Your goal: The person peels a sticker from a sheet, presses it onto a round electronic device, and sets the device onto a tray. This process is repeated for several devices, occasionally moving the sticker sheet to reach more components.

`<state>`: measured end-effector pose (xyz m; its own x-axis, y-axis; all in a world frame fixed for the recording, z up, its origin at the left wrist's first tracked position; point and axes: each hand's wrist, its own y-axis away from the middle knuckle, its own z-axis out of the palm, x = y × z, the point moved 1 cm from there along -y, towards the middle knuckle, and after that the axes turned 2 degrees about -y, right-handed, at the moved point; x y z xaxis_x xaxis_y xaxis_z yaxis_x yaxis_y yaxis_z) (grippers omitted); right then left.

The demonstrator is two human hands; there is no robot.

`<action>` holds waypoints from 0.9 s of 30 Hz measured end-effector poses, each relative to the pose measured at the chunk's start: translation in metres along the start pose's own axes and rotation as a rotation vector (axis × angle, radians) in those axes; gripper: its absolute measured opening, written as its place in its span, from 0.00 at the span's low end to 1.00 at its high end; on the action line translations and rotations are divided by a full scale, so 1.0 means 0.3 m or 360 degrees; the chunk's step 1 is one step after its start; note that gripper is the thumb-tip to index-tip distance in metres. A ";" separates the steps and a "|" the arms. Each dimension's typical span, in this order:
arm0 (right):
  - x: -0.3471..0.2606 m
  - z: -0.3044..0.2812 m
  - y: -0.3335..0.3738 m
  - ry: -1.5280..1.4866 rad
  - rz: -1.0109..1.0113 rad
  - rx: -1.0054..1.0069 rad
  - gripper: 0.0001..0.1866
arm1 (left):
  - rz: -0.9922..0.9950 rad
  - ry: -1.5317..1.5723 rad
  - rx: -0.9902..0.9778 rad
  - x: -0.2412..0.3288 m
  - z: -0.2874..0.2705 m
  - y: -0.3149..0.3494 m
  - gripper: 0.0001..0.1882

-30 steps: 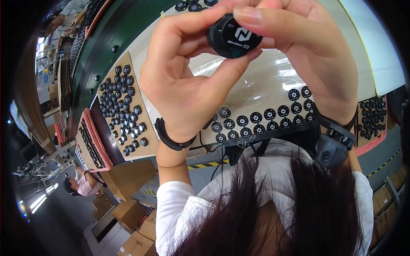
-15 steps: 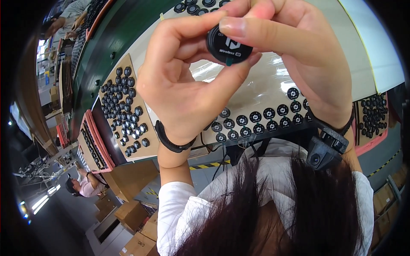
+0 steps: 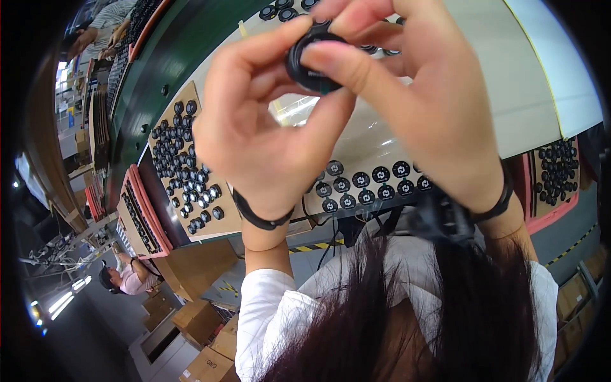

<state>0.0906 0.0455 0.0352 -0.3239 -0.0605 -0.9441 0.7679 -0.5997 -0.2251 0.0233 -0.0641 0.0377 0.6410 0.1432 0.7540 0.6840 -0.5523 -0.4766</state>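
A round black disc-shaped device (image 3: 310,79) is held up in front of me, over the table. My left hand (image 3: 258,140) grips it by the rim, with the thumb below and the fingers at its upper left. The thumb of my right hand (image 3: 439,102) presses flat across its face, and the right fingers close in at its top edge. That thumb hides most of the printed face; a small green tab shows at the lower edge. Beneath my hands lies a glossy clear sheet (image 3: 382,137) with rows of round black labels (image 3: 380,174), several with green tabs.
Left of my hands, a brown board (image 3: 226,219) carries many round black devices (image 3: 191,159). More sit beyond my fingers (image 3: 287,14) and on a pink-edged tray (image 3: 557,169) at right. A green conveyor belt (image 3: 184,48) runs behind. Cardboard boxes (image 3: 207,366) and other people (image 3: 133,277) are at left.
Both hands have shifted slightly left with the device. My right thumb has slid further across its face, covering print seen before, and my right wrist has swung lower and left.
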 end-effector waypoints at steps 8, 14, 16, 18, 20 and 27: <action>0.130 -0.040 0.022 0.0879 -0.0238 -0.0227 0.23 | -0.0352 -0.0064 -0.0976 -0.399 -0.053 -0.314 0.16; 0.287 -0.018 0.242 0.1209 0.0075 -0.1072 0.09 | 0.0481 -0.1348 0.0095 -0.956 -0.182 -0.503 0.12; 0.336 -0.013 0.276 0.1203 0.0002 -0.0952 0.08 | 0.0602 -0.1521 0.0075 -0.959 -0.164 -0.482 0.13; 0.347 -0.003 0.280 0.1190 -0.0036 -0.0911 0.08 | 0.0705 -0.1715 0.0050 -0.926 -0.169 -0.429 0.13; 0.359 0.013 0.266 0.1242 -0.0055 -0.0832 0.06 | 0.0592 -0.1637 -0.0347 -0.820 -0.152 -0.374 0.16; 0.400 0.039 0.229 0.1351 -0.0086 -0.0931 0.04 | -0.0076 -0.1271 -0.1651 -0.398 -0.076 -0.112 0.25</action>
<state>0.0979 -0.0124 -0.0907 -0.0437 0.6742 -0.7373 0.9862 -0.0889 -0.1397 -0.0842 -0.0813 -0.0261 0.8972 0.4264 0.1153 0.3565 -0.8531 0.3810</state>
